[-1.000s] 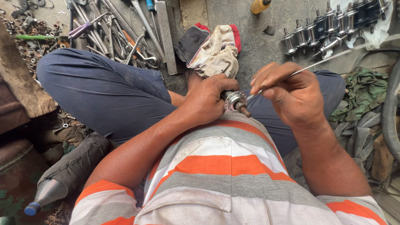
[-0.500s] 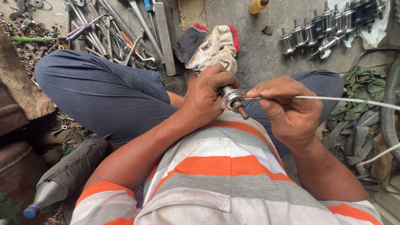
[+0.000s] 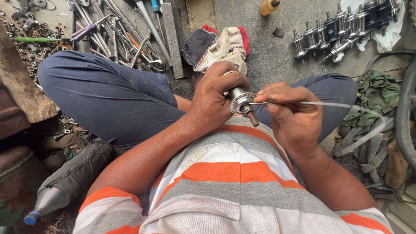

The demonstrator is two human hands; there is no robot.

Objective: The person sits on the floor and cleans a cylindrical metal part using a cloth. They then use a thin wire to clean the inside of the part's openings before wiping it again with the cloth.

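Your left hand (image 3: 214,97) grips the metal hub (image 3: 239,100); your right hand (image 3: 290,117) pinches a thin spoke (image 3: 329,104) at its flange.

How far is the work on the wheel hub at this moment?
Done: I see no spoke fixed in the hub yet. In hand: the left hand grips the hub, and the right hand holds a thin spoke at its flange. Left: a row of other hubs lies on the floor.
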